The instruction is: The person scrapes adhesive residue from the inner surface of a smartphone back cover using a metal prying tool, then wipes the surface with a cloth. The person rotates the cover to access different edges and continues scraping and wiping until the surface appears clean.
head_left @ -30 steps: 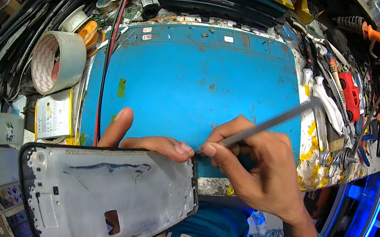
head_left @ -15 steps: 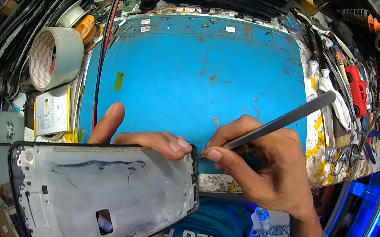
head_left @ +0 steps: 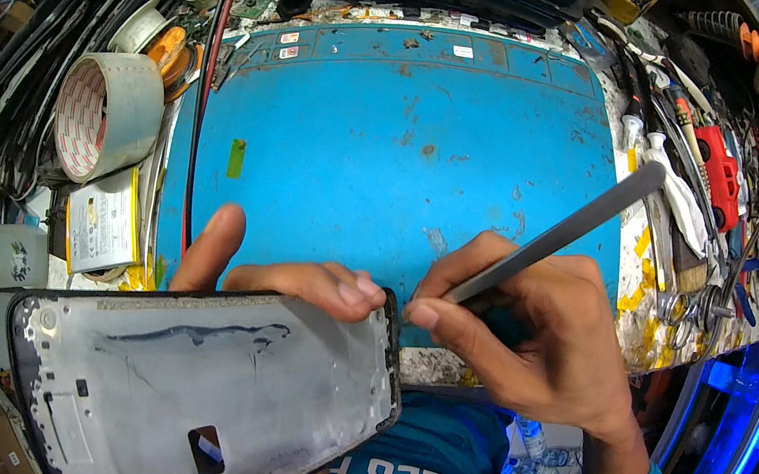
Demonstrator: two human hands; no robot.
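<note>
Blue work mat (head_left: 397,139) over a cluttered worktop (head_left: 633,327), stained and scuffed. Roll of tape (head_left: 101,115) and small white bottle (head_left: 13,256) at the left edge; red-handled tool (head_left: 715,174) among clutter at right. Phone frame (head_left: 200,388) gripped in the left hand (head_left: 291,277), fingers curled over its top edge. Right hand (head_left: 535,336) pinched shut on a flat metal pry tool (head_left: 552,237), tip at the frame's corner.

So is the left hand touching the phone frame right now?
Touching. The head view shows the left hand gripping the phone frame, its fingers curled over the top edge near the corner.
</note>
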